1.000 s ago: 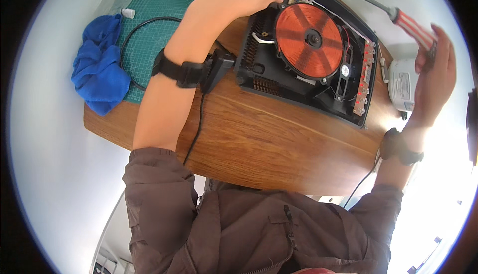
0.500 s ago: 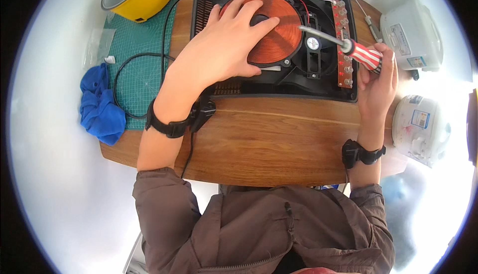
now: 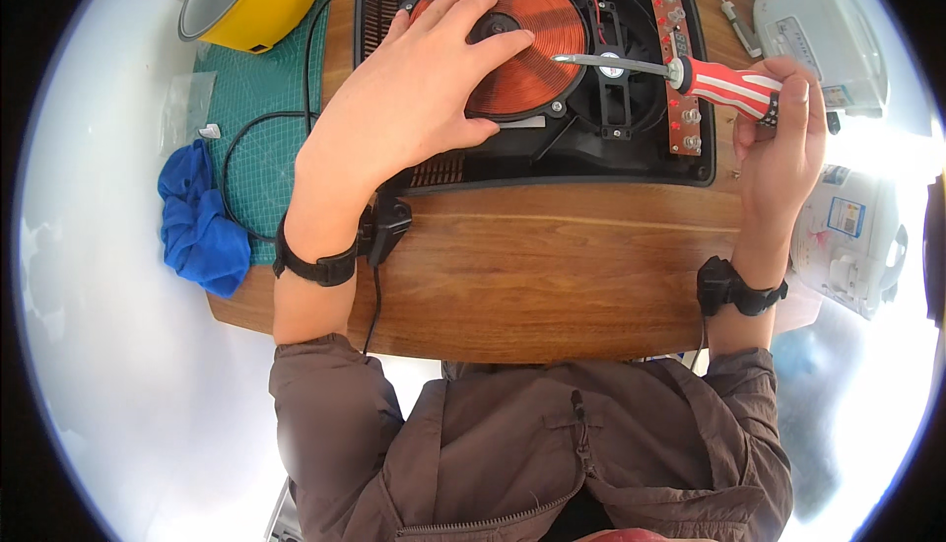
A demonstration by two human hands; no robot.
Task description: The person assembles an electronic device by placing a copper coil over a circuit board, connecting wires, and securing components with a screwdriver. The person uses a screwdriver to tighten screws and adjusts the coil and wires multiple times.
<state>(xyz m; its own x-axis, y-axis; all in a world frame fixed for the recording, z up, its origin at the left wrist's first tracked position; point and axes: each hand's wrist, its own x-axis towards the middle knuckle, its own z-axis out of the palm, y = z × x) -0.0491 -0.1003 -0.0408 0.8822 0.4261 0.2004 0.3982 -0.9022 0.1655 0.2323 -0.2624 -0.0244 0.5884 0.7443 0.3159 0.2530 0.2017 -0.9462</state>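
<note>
An opened induction cooker (image 3: 473,169) with a black housing lies on the wooden table, its insides exposed. My left hand (image 3: 419,79) rests with fingers spread over the round copper coil (image 3: 537,74), covering its left part. In my right hand (image 3: 783,138) is a screwdriver (image 3: 729,87) with a red and white striped handle. Its metal shaft points left, the tip appearing above the coil's right edge; whether it touches cannot be told. Beneath the shaft sits a black cooling fan (image 3: 636,99). A brown circuit board (image 3: 682,113) with several clear buttons runs along the housing's right side.
A yellow pot (image 3: 246,5) with a grey lid stands on the green cutting mat (image 3: 236,94) at far left. Nearby lie a blue cloth (image 3: 202,222) and a black cable (image 3: 232,168). Two white appliances (image 3: 823,39) (image 3: 852,237) stand at right, near a thin tool (image 3: 739,30).
My right hand has shifted right and slightly down, and the screwdriver shaft now lies more level. The left hand stays spread on the coil. The whole view has shifted a little.
</note>
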